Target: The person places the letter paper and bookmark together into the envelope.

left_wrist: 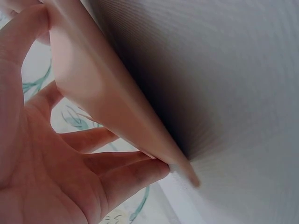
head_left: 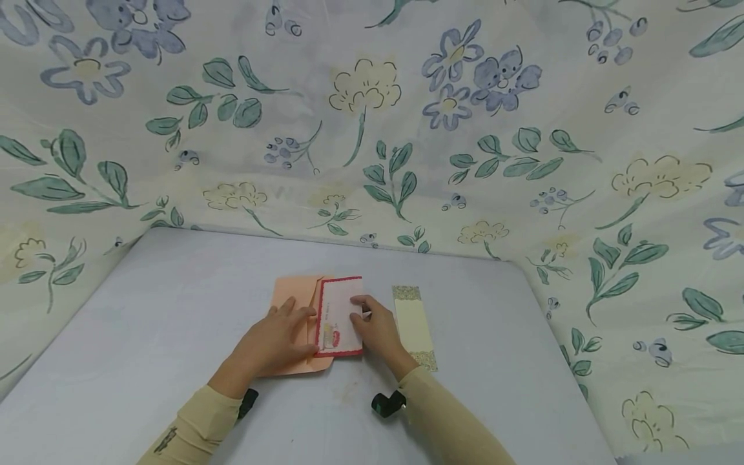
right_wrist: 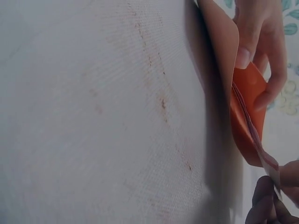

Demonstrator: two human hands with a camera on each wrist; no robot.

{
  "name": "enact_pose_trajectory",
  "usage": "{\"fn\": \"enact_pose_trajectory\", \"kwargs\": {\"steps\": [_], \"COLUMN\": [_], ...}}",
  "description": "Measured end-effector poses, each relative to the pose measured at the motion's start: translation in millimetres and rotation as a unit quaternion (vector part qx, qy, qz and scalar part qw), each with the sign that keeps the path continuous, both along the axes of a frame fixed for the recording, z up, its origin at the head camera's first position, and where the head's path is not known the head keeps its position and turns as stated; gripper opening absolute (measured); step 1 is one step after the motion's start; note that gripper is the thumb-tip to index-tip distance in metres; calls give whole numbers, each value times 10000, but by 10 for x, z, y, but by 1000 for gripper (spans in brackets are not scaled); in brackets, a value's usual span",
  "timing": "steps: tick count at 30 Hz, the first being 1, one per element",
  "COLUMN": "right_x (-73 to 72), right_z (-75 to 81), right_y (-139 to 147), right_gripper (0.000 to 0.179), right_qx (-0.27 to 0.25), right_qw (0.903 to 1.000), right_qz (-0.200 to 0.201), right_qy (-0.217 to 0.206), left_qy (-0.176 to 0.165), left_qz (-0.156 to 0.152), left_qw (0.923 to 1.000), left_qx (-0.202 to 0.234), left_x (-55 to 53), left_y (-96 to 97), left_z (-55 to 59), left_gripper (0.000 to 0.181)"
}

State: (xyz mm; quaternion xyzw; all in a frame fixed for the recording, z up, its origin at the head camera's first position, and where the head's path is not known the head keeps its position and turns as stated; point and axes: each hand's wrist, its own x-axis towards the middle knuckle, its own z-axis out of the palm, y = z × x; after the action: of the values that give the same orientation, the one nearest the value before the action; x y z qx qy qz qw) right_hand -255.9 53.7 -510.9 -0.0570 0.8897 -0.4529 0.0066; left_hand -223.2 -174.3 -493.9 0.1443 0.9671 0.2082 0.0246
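A peach-orange envelope (head_left: 296, 285) lies on the white table. My left hand (head_left: 270, 342) rests across it with spread fingers, its thumb near the close edge; the left wrist view shows the fingertips on the envelope's upper face (left_wrist: 93, 88). A white card (head_left: 344, 300) with a red scalloped border and a small printed picture overlaps the envelope's right side. My right hand (head_left: 374, 326) pinches the card's right edge between thumb and fingers. In the right wrist view, the card's edge (right_wrist: 250, 123) sits between the envelope's lower layer and its raised orange flap (right_wrist: 250, 84).
A cream card strip (head_left: 414, 326) with gold glittery ends lies just right of my right hand. Black wrist-camera parts (head_left: 388, 404) stick out beneath the sleeves. Flowered cloth (head_left: 360, 129) hangs behind and beside the table (head_left: 174, 290). Brownish marks spot the tabletop.
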Motion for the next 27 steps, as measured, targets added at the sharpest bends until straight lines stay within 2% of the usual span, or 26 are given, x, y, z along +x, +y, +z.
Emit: {"fn": "enact_pose_trajectory", "kwargs": {"steps": [5, 14, 27], "right_x": [-3, -3, -19], "right_z": [-21, -24, -49], "right_y": [24, 0, -64], "right_gripper": [28, 20, 21], "right_qx": [-134, -160, -169], "right_qw": [9998, 9999, 9997], "right_qz": [2, 2, 110], "right_qy": [127, -9, -102], "left_qy": [-86, -67, -69], "left_qz": [3, -14, -7], "left_qw": [9999, 10000, 10000], "left_qx": [-55, -19, -14], "left_x": [-11, -15, 4], "left_y": [7, 5, 10], "left_z": [-5, -15, 2], "left_gripper": [72, 72, 72]}}
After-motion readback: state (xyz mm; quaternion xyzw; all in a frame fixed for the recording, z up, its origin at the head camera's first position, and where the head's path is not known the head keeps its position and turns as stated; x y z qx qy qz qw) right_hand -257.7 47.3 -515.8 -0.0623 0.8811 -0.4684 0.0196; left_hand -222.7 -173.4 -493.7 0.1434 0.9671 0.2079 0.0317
